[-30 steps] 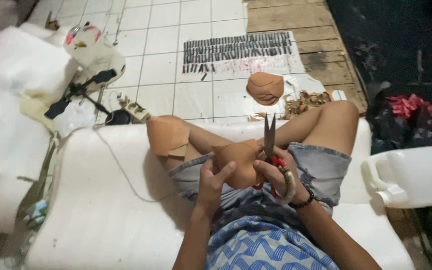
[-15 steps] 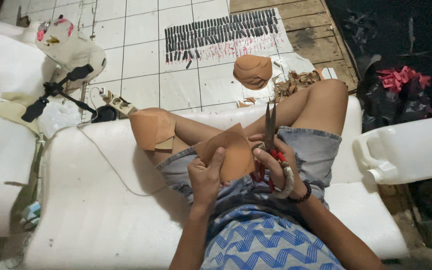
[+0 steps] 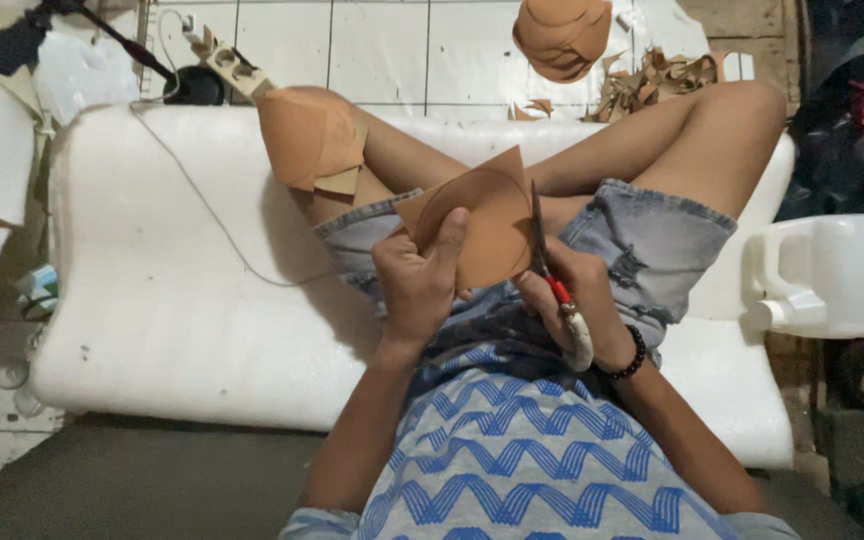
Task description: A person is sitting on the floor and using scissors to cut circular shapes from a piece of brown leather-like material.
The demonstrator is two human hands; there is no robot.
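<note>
My left hand (image 3: pixel 418 280) grips a tan sheet of leather-like material (image 3: pixel 482 225) with a curved line drawn on it, thumb on its face. My right hand (image 3: pixel 572 305) holds red-handled scissors (image 3: pixel 544 262), blades pointing up along the sheet's right edge. Both hands sit over my lap, above denim shorts and a blue zigzag shirt. A stack of similar tan pieces (image 3: pixel 310 140) rests on my left knee.
I sit on a white cushion (image 3: pixel 172 280). On the tiled floor ahead lie a pile of cut tan rounds (image 3: pixel 560 35) and curled offcuts (image 3: pixel 652 80). A white plastic jug (image 3: pixel 837 275) is at the right, a power strip (image 3: pixel 227 62) at upper left.
The view has tilted down and closer to the lap. The tan sheet has turned in my left hand, and the scissors now lie against its right edge.
</note>
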